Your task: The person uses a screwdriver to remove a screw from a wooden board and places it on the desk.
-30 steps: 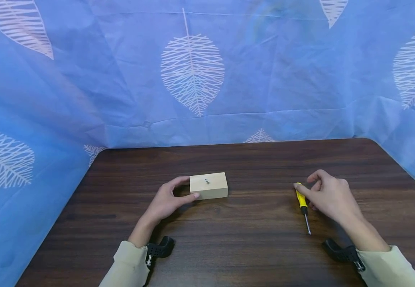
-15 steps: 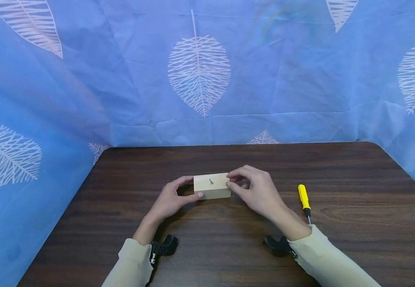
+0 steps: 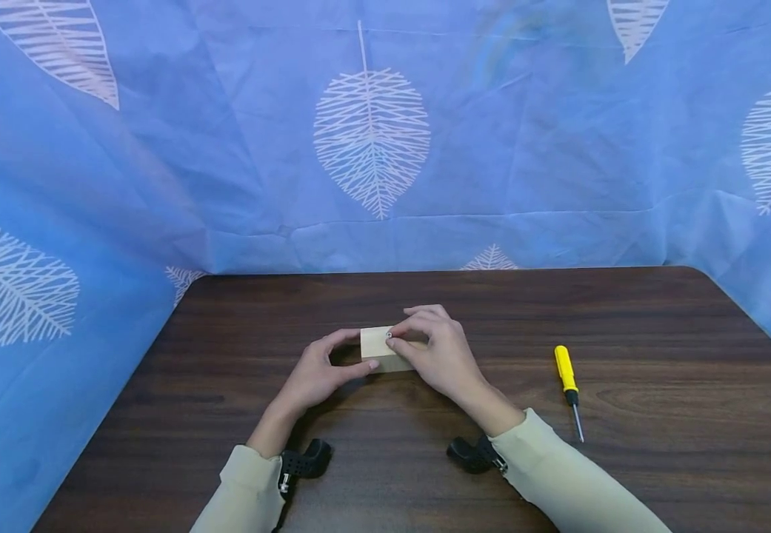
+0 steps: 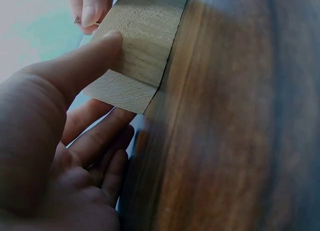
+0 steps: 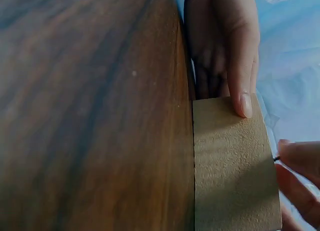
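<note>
A pale wooden block [image 3: 375, 344] lies on the table in the head view, with a small screw [image 3: 388, 335] standing in its top face. My left hand [image 3: 315, 376] grips the block's left end, thumb [image 4: 97, 53] on the near side and fingers round the far side. Over the block's right part is my right hand [image 3: 444, 357], its thumb and forefinger pinching the screw at the head. The right wrist view shows a bit of the screw's dark shank [image 5: 277, 159] between those fingertips and the block. Most of the block's right half is hidden by my right hand.
To the right, a screwdriver [image 3: 566, 370] with a yellow handle lies on the dark wooden table [image 3: 678, 355], its tip towards me. Behind the table's far edge hangs a blue cloth [image 3: 245, 148] with white leaf prints.
My right hand has left the screwdriver on the table and moved left to the block, where it now pinches the screw. The left hand keeps its grip on the block.
</note>
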`<action>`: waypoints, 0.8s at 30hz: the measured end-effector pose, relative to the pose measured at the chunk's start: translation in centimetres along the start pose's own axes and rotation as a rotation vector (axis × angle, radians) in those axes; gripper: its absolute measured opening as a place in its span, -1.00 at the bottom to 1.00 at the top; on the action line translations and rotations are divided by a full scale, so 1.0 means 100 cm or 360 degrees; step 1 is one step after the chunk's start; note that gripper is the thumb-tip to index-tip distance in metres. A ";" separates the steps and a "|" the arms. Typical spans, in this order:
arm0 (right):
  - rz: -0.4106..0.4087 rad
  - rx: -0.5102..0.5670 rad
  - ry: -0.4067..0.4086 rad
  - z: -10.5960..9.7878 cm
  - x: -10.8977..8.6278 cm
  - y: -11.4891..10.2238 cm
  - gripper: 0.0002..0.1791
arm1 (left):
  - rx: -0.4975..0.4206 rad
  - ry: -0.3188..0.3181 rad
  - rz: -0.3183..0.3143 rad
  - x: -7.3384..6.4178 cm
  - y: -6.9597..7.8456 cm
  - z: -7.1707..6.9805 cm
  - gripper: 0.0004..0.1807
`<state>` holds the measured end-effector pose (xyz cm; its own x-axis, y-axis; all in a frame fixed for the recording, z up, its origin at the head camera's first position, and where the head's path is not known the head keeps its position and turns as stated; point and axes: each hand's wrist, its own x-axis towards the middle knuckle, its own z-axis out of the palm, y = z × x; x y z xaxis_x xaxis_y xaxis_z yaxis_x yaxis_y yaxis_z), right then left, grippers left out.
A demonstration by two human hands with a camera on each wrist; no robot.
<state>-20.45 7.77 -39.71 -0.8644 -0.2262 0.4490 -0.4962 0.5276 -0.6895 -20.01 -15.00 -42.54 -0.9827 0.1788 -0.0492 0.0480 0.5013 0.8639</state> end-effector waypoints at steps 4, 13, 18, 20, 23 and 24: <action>-0.0053 0.0077 0.0076 -0.002 0.002 -0.006 -0.94 | -0.0006 -0.0005 0.0001 0.000 0.000 0.000 -0.29; 0.0363 0.0001 0.0141 -0.053 -0.011 0.003 -0.84 | -0.0009 -0.0007 0.0002 0.000 0.001 0.001 -0.24; 0.0599 -0.0136 0.0072 -0.081 -0.031 0.023 -0.77 | 0.0020 -0.0024 0.0008 -0.001 0.001 0.000 -0.22; 0.0680 -0.0164 0.0034 -0.088 -0.037 0.029 -0.75 | 0.0014 -0.0029 0.0014 -0.001 0.001 0.000 -0.22; 0.0810 -0.0088 -0.0038 -0.096 -0.044 0.035 -0.71 | 0.0016 -0.0028 0.0019 -0.001 0.000 0.001 -0.22; 0.0854 -0.0044 -0.0058 -0.098 -0.045 0.036 -0.70 | 0.0014 -0.0028 0.0019 -0.001 0.000 0.001 -0.22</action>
<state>-17.56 18.70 -38.70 -0.9984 0.0531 0.0175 0.0177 0.5981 -0.8012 -19.94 -14.92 -42.63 -0.9787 0.1996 -0.0478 0.0613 0.5067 0.8599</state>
